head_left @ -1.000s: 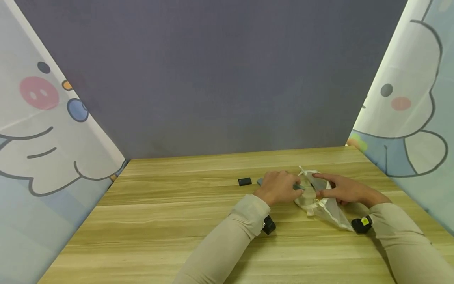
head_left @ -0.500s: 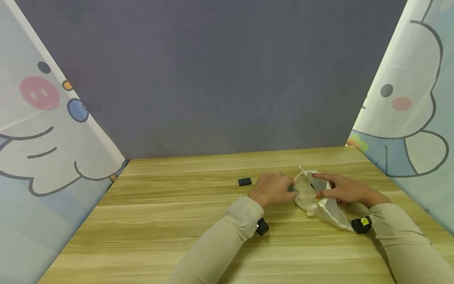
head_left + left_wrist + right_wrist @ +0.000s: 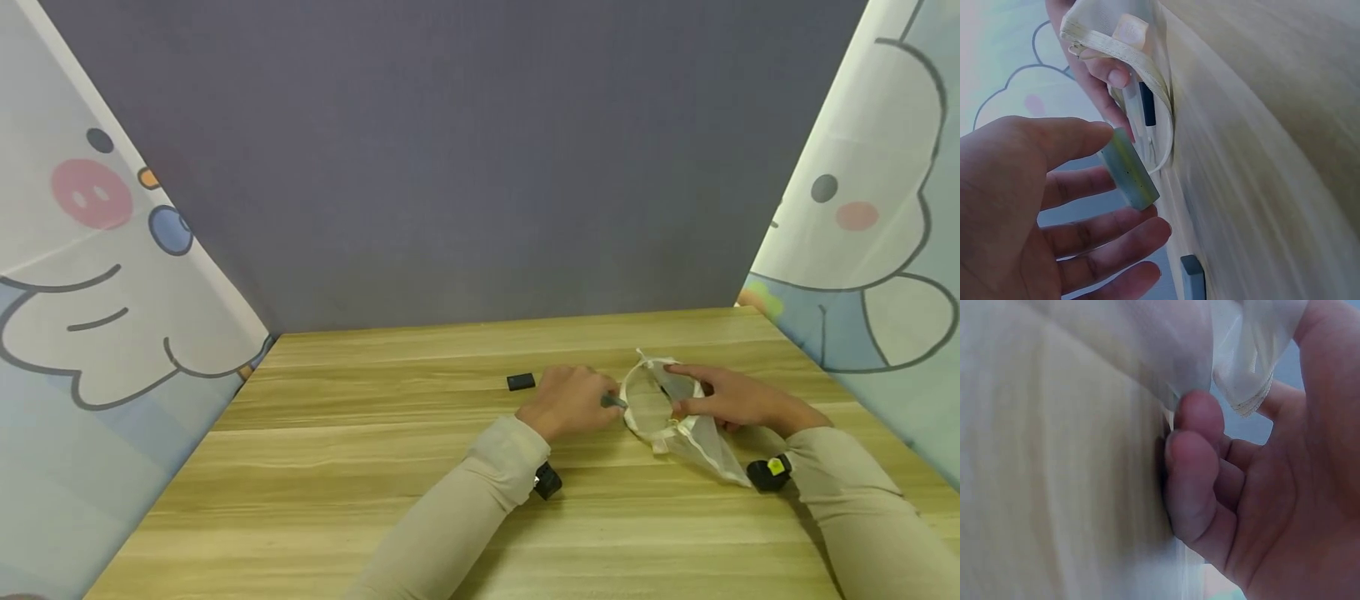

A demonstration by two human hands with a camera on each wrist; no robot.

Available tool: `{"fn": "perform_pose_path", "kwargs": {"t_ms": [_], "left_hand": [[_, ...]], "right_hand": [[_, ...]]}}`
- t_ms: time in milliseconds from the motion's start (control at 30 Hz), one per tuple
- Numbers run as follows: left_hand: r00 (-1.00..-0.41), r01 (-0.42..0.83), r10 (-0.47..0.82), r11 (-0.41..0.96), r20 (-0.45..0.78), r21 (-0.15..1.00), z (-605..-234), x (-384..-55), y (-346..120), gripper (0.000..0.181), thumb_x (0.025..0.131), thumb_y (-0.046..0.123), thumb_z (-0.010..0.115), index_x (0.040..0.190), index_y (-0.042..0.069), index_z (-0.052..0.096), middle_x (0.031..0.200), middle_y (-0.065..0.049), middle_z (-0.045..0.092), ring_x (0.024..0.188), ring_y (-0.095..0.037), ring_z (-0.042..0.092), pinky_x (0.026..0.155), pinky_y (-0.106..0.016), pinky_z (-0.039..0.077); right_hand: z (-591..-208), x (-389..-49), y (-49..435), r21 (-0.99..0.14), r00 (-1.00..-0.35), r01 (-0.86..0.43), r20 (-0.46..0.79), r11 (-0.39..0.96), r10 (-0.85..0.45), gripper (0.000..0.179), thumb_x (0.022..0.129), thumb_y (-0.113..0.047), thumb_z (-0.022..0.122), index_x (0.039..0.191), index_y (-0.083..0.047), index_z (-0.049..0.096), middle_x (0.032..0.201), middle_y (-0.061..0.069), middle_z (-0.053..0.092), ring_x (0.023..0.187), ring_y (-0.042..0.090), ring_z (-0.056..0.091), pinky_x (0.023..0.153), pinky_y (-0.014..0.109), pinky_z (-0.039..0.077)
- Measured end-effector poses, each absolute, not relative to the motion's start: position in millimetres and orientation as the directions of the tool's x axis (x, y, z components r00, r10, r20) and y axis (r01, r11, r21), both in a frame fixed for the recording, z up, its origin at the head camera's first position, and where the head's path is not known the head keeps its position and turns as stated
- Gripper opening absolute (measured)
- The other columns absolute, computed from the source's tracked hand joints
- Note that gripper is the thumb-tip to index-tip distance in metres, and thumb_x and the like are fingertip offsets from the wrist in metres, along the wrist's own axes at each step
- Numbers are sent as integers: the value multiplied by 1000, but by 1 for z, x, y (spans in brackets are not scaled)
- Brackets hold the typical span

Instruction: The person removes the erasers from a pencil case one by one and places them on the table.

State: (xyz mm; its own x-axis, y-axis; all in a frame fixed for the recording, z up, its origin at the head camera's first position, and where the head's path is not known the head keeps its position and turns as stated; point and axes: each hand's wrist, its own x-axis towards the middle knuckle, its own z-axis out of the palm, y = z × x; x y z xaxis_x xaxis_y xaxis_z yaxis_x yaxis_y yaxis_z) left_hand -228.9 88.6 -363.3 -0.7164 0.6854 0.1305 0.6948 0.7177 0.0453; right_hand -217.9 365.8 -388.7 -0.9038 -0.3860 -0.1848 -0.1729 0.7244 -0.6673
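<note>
Head view: my right grip (image 3: 738,400) holds a white see-through bag (image 3: 707,443) on the wooden counter (image 3: 315,475). Left wrist: my left grip (image 3: 1025,194) pinches a small grey-green block (image 3: 1129,170) outside the bag. Right wrist: I see curled fingers (image 3: 1192,481).

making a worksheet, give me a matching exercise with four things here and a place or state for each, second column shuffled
Things
1 grey-green block
2 black block
3 mesh bag
4 table

Places and states
a mouth open, right hand at it
b wood-grained
c pinched by the left hand
d lying loose, unheld

Pairs
1-c, 2-d, 3-a, 4-b
</note>
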Motion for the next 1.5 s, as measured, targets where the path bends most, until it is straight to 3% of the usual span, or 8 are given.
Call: {"fn": "perform_pose_path", "kwargs": {"t_ms": [133, 267, 500, 700, 967, 1100, 1333, 1500], "left_hand": [[-718, 694, 685, 719, 125, 39, -362, -227, 85, 33, 88, 50, 55, 117, 37, 63, 82, 16, 63, 48, -2, 45, 36, -23, 33], [-719, 691, 684, 722, 119, 28, -363, -226, 79, 36, 88, 50, 55, 121, 35, 61, 75, 15, 62, 45, -3, 43, 34, -23, 29], [-721, 689, 684, 724, 108, 18, -363, -227, 68, 36, 89, 52, 52, 120, 34, 61, 99, 16, 64, 60, 0, 50, 40, -22, 36], [-728, 683, 674, 729, 125, 44, -361, -227, 52, 35, 88, 50, 55, 115, 31, 64, 97, 15, 64, 70, -1, 56, 44, -21, 38], [-726, 684, 680, 729, 97, 13, -355, -229, 37, 31, 88, 45, 56, 114, 30, 65, 101, 15, 64, 77, -2, 58, 50, -23, 41], [-724, 686, 683, 727, 94, 5, -354, -230, 32, 32, 87, 43, 58, 115, 30, 66, 108, 14, 64, 80, -5, 60, 51, -23, 41], [-759, 651, 650, 757, 43, 54, -356, -228, 20, 31, 88, 45, 58, 114, 30, 66, 111, 13, 63, 65, -3, 53, 45, -23, 38], [-771, 637, 637, 770, 33, 39, -354, -230, 12, 32, 87, 48, 58, 112, 29, 67, 108, 9, 64, 62, -5, 52, 46, -25, 38]], "right_hand": [[-390, -217, 365, -651, -907, -186, -175, 736, -384, 71, 90, -40, 59, 148, -21, 23, 73, 3, 53, 38, 8, 32, 39, 33, 41], [-390, -216, 365, -646, -909, -188, -172, 740, -381, 71, 90, -40, 59, 148, -20, 23, 64, 1, 48, 39, 9, 33, 40, 33, 41], [-391, -218, 367, -657, -908, -183, -171, 731, -381, 71, 90, -40, 59, 148, -20, 23, 51, -6, 31, 37, 9, 30, 38, 33, 40], [-393, -218, 366, -640, -910, -210, -148, 739, -386, 71, 89, -39, 61, 147, -19, 26, 66, 1, 48, 39, 9, 37, 41, 32, 42], [-390, -216, 367, -633, -917, -199, -149, 748, -369, 72, 88, -41, 61, 147, -20, 26, 63, -1, 47, 39, 8, 35, 41, 31, 41], [-389, -215, 368, -643, -915, -198, -150, 740, -375, 71, 89, -40, 60, 147, -20, 25, 70, 0, 54, 39, 8, 34, 40, 32, 42], [-390, -215, 365, -674, -906, -173, -176, 718, -384, 72, 88, -40, 61, 147, -23, 24, 54, -6, 35, 38, 8, 31, 39, 33, 41], [-389, -215, 366, -674, -906, -176, -174, 718, -386, 71, 89, -40, 60, 148, -22, 23, 58, -4, 38, 38, 8, 31, 40, 33, 42]]}}
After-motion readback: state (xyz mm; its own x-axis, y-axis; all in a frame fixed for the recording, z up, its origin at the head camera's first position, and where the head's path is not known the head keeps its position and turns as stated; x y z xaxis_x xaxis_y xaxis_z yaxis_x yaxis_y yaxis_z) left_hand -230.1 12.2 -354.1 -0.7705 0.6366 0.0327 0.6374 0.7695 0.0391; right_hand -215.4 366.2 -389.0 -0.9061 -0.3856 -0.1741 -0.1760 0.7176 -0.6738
